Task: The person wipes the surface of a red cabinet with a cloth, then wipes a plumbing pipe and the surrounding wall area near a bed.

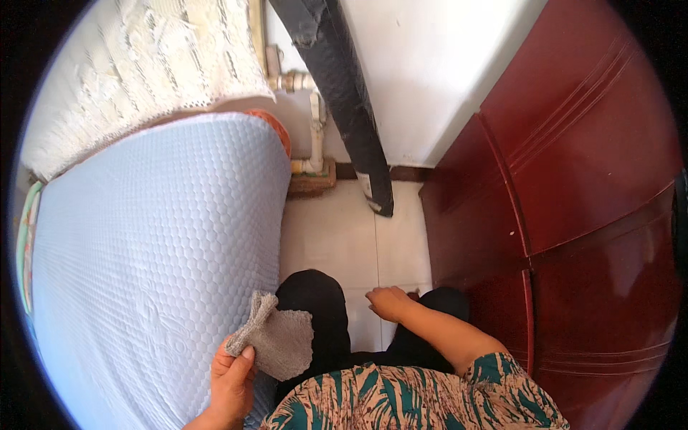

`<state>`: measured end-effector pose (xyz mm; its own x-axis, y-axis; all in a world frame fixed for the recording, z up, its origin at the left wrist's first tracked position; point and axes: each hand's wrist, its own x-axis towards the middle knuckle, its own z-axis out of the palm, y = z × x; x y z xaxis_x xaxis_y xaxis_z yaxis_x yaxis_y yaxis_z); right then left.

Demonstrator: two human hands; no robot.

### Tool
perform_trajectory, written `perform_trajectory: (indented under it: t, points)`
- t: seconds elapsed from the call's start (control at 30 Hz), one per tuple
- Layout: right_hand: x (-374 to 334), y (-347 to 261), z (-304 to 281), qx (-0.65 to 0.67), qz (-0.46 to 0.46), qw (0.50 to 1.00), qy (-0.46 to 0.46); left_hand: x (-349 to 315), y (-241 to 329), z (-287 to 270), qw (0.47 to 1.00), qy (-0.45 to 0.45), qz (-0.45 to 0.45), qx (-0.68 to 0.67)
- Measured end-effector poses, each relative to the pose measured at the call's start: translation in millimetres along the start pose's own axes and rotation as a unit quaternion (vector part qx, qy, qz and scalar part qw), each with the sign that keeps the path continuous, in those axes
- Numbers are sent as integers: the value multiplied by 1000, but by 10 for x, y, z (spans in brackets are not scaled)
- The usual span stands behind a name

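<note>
A grey knitted cloth (283, 345), folded thick along its upper left edge, hangs from my left hand (233, 376). The thumb presses on its near corner and the fingers go behind it. The cloth is held in front of my left knee, beside the bed's edge. My right hand (391, 304) is over the floor, just left of my right knee. Its fingers are curled in, and the palm side is hidden, so whether something is inside does not show. A small brownish spot (413, 294) appears beside that wrist; I cannot make out what it is.
At left stands a bed with a pale blue quilted cover (165, 236) and a cream lacy textile (143, 79) beyond it. Dark red cabinet panels (573, 143) rise on the right. A black-wrapped pole (344, 107) reaches the tiled floor (322, 236) ahead, near pale pipes (317, 129).
</note>
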<state>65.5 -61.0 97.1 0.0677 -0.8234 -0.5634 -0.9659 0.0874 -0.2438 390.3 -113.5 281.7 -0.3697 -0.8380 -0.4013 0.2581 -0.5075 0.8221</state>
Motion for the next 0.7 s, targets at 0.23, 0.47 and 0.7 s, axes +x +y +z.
perform_trajectory:
  t: [0.23, 0.47, 0.7]
  points:
    - [-185, 172, -42, -22, 9, 998, 52, 14, 66, 99, 999, -38, -2, 18]
    - [-313, -29, -278, 12, 41, 999, 8, 153, 49, 99, 996, -30, -82, 28]
    - [-263, -32, -663, 34, -14, 995, 92, 487, 57, 254, 995, -92, -42, -14]
